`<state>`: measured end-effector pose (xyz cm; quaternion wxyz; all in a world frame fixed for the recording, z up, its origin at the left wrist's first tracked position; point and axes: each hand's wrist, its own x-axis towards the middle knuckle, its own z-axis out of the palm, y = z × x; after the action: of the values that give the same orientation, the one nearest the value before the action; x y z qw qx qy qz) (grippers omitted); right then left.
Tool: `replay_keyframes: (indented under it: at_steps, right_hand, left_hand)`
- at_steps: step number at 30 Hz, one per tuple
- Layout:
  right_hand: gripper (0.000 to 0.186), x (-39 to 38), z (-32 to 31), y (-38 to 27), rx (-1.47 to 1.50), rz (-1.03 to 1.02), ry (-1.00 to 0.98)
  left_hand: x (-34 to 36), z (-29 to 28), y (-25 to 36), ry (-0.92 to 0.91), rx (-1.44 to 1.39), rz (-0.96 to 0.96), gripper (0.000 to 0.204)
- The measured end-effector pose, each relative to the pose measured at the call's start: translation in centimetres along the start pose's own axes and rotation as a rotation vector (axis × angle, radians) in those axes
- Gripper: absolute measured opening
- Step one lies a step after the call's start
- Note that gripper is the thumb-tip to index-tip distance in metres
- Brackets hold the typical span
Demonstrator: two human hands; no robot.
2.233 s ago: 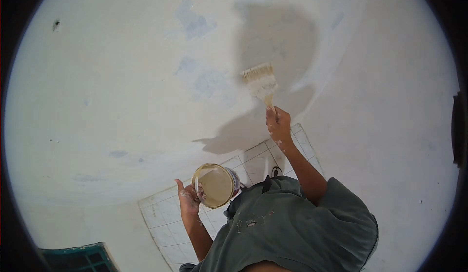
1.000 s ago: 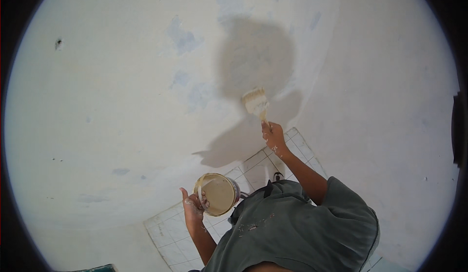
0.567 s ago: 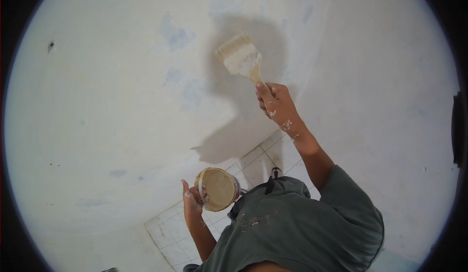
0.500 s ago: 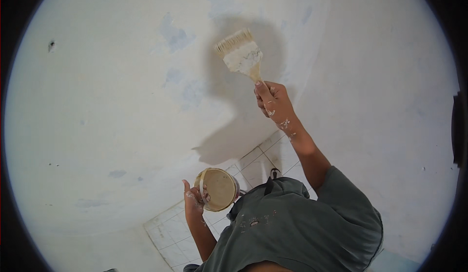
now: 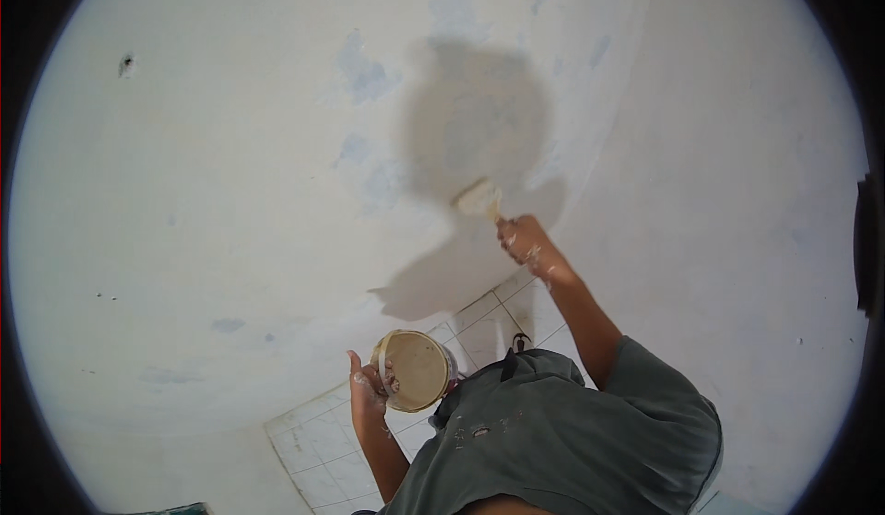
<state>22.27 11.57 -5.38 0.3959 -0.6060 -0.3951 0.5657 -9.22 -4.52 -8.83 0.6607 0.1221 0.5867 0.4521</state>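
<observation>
My right hand (image 5: 527, 243) is closed round the handle of a wide paint-coated brush (image 5: 477, 197), its bristles angled toward the wall (image 5: 258, 165) within my shadow; whether they touch it is unclear. My left hand (image 5: 367, 390) grips a small round bucket (image 5: 421, 377) at its rim and pale handle, with the thumb sticking up. The bucket holds beige paint or has a paint-coated inside; which is hard to tell. Flecks of pale paint mark both hands.
The white wall has bluish patches and small holes. Another wall (image 5: 737, 192) meets it at the right. Pale square floor tiles (image 5: 313, 460) lie below, with a dark sandal (image 5: 519, 340) on my foot. A dark green edge (image 5: 175, 509) shows at the lower left.
Since half a second ago, my right hand and the brush have moved down, with the brush now smeared by motion. My left hand and bucket sit slightly lower in the picture.
</observation>
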Motion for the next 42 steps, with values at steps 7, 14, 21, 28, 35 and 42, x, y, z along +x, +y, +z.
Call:
replay_keyframes:
  at_steps: [7, 14, 21, 28, 35, 42]
  right_hand:
    - [0.036, -5.9, -1.3, -10.8, 0.067, -0.313, -0.078]
    - [0.038, 0.5, -0.4, 4.4, 0.171, -0.096, -0.101]
    - [0.037, 1.1, 1.0, 9.0, -0.054, 0.115, -0.04]
    - [0.036, -8.2, 3.2, -6.0, -0.062, -0.266, -0.113]
    - [0.036, -4.9, 4.3, -3.8, 0.086, -0.526, -0.084]
    - [0.033, 1.7, 3.9, 15.7, 0.14, 0.018, -0.203]
  left_hand:
    - [-0.1, 0.5, 0.2, 0.033, -0.05, -0.01, 0.073]
    - [0.2, 0.3, -0.1, 0.034, -0.077, 0.037, 0.072]
    - [-0.4, 0.4, 0.7, -0.086, -0.045, -0.004, 0.074]
    - [-0.1, 0.3, 0.7, -0.107, 0.003, 0.028, 0.071]
    - [0.2, 0.5, 0.4, -0.051, -0.038, -0.001, 0.07]
    - [0.4, -0.4, 0.4, -0.047, -0.06, -0.033, 0.071]
